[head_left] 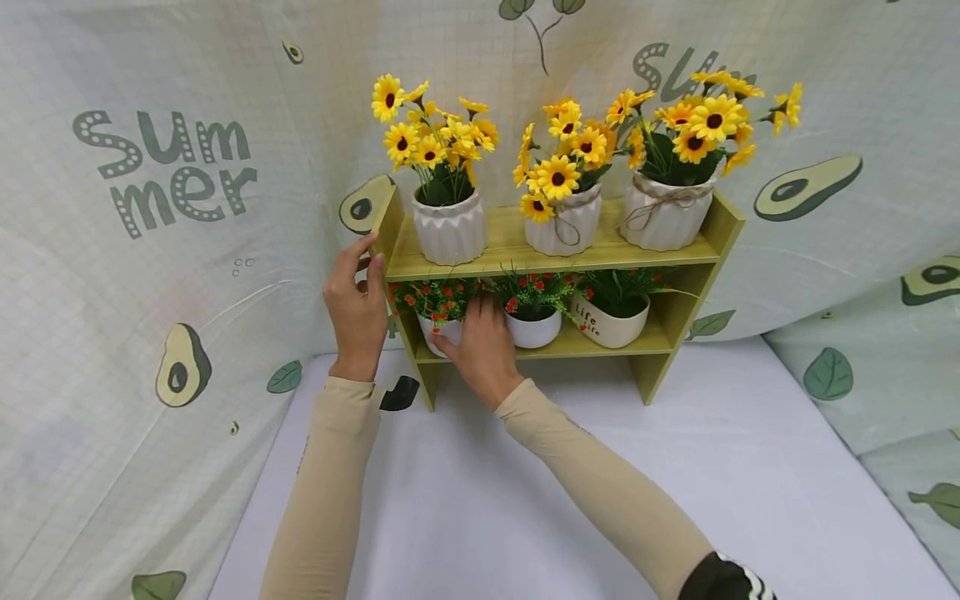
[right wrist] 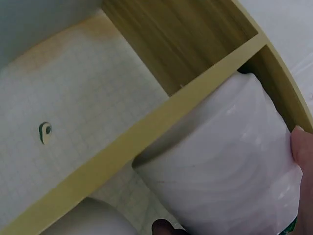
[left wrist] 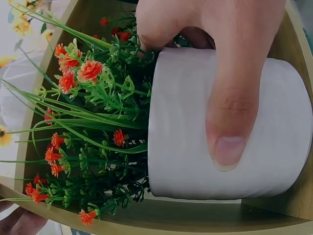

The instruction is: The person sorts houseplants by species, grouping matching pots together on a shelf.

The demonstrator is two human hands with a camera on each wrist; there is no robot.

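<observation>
My right hand [head_left: 483,346] grips the left white flowerpot [left wrist: 190,122] on the shelf rack's lower board. Its thumb [left wrist: 232,122] lies across the ribbed wall, and its other fingers reach round the far side, partly hidden. Small red flowers and green leaves [left wrist: 90,73] fill this pot. In the right wrist view the pot [right wrist: 220,161] appears upside down, close to the side panel. My left hand [head_left: 356,304] is at the outside of the wooden shelf rack [head_left: 652,350], its fingertips touching the left side panel near the top, with the fingers loosely bent.
Beside the gripped pot stand a round white pot [head_left: 534,329] and a cream pot with lettering [head_left: 615,323]. White pots [head_left: 450,229] of yellow flowers line the top board. Behind the rack hangs a printed cloth [head_left: 202,275]; a white tabletop [head_left: 585,483] lies in front.
</observation>
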